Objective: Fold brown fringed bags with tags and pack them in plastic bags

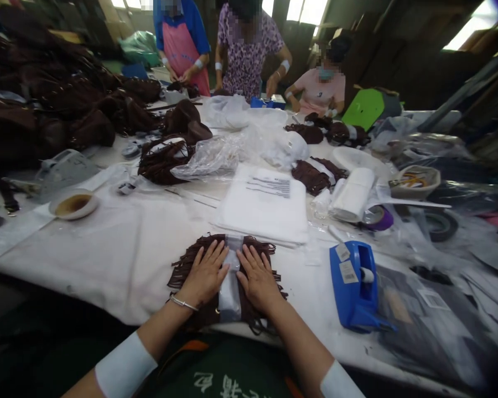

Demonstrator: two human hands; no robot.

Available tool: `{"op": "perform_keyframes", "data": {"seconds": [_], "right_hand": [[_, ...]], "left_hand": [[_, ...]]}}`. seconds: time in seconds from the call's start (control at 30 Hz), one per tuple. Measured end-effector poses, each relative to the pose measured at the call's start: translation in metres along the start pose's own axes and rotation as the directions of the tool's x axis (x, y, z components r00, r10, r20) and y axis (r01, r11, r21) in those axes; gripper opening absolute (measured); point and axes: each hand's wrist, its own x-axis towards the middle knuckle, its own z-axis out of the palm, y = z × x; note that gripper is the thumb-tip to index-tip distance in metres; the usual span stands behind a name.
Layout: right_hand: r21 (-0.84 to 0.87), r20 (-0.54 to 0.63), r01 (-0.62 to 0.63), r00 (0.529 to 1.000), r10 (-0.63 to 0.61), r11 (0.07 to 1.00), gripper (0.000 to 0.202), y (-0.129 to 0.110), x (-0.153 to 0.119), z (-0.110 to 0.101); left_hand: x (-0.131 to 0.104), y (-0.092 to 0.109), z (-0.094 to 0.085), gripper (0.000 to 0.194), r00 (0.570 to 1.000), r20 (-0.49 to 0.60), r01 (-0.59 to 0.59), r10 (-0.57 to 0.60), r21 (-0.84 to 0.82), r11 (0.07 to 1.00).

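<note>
A dark brown fringed bag (209, 312) lies flat at the table's near edge, its fringe spreading to both sides. Down its middle runs a pale, translucent wrapping band (229, 296). My left hand (205, 273) rests flat on the left half, fingers spread, beside the band. On the right half lies my right hand (259, 276), also flat with fingers apart. Neither hand grips anything. Just beyond the bag is a stack of white plastic bags (263, 204) with printed text. A blue tape dispenser (354, 287) stands to the right of my right hand.
Brown bags (58, 99) are heaped at the left. A shallow dish (73, 204) with brown content sits nearer. Clear plastic (224, 155), a white roll (352, 193), purple tape (377, 217) and a bowl with scissors (415, 181) lie around. Several co-workers (249, 55) are across the table.
</note>
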Motion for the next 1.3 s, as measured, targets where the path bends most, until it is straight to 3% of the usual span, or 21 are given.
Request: {"op": "perform_keyframes", "data": {"seconds": [0.07, 0.13, 0.2, 0.27, 0.43, 0.5, 0.6, 0.7, 0.83, 0.93, 1.03, 1.1, 1.17, 1.3], "right_hand": [[0.0, 0.02, -0.038, 0.999, 0.038, 0.999, 0.053, 0.023, -0.01, 0.002], [0.027, -0.069, -0.168, 0.983, 0.17, 0.985, 0.051, 0.047, -0.024, -0.003], [0.114, -0.21, -0.321, 0.917, 0.338, 0.94, 0.048, 0.066, -0.038, -0.015], [0.216, -0.286, -0.377, 0.858, 0.427, 0.901, 0.043, 0.074, -0.048, -0.029], [0.233, -0.231, -0.33, 0.895, 0.382, 0.915, 0.029, 0.045, -0.03, -0.039], [0.175, -0.205, -0.376, 0.89, 0.407, 0.91, 0.03, 0.027, -0.01, -0.03], [0.113, -0.197, -0.486, 0.844, 0.499, 0.867, 0.038, 0.014, 0.018, -0.014], [0.119, -0.185, -0.532, 0.818, 0.545, 0.838, 0.027, 0.021, 0.028, -0.006], [0.12, -0.177, -0.567, 0.796, 0.579, 0.815, 0.023, 0.044, 0.009, -0.019], [0.118, -0.227, -0.542, 0.801, 0.554, 0.832, 0.028, 0.052, -0.001, -0.038], [0.154, -0.211, -0.375, 0.891, 0.402, 0.914, 0.04, 0.051, 0.019, -0.051], [0.206, -0.123, -0.22, 0.961, 0.248, 0.954, 0.041, 0.049, 0.045, -0.052], [0.262, -0.01, -0.109, 0.993, 0.116, 0.959, 0.04, 0.049, 0.07, -0.048], [0.334, 0.145, -0.041, 0.989, -0.008, 0.942, 0.025, 0.063, 0.095, -0.039]], "left_hand": [[-0.001, -0.008, 0.007, 0.048, 1.0, -0.001, -0.007, 0.007, 0.018, 1.0], [-0.002, -0.013, 0.007, 0.048, 1.0, -0.013, -0.008, 0.009, 0.018, 1.0], [-0.004, -0.014, 0.002, 0.047, 1.0, -0.02, -0.021, 0.021, -0.004, 1.0], [-0.004, -0.009, -0.008, 0.044, 0.998, -0.055, -0.038, 0.036, -0.039, 0.999], [0.004, 0.014, -0.025, 0.041, 0.983, -0.162, -0.093, 0.087, -0.025, 0.995], [0.007, 0.02, -0.019, 0.043, 0.988, -0.117, -0.1, 0.099, 0.003, 0.995], [0.009, 0.02, -0.003, 0.044, 0.995, -0.051, -0.078, 0.08, 0.044, 0.996], [0.008, 0.016, 0.008, 0.045, 0.996, -0.049, -0.068, 0.072, 0.074, 0.995], [0.005, 0.017, 0.007, 0.044, 0.996, -0.065, -0.064, 0.067, 0.051, 0.997], [0.005, 0.016, 0.0, 0.043, 0.996, -0.068, -0.067, 0.066, -0.024, 0.997], [0.014, 0.006, -0.015, 0.037, 0.995, -0.066, -0.08, 0.07, -0.178, 0.981], [0.028, -0.008, -0.025, 0.035, 0.992, -0.116, -0.077, 0.044, -0.293, 0.953], [0.046, -0.024, -0.033, 0.034, 0.987, -0.161, -0.072, 0.011, -0.379, 0.922], [0.075, -0.053, -0.034, 0.033, 0.999, -0.003, -0.045, 0.049, -0.476, 0.878]]}}
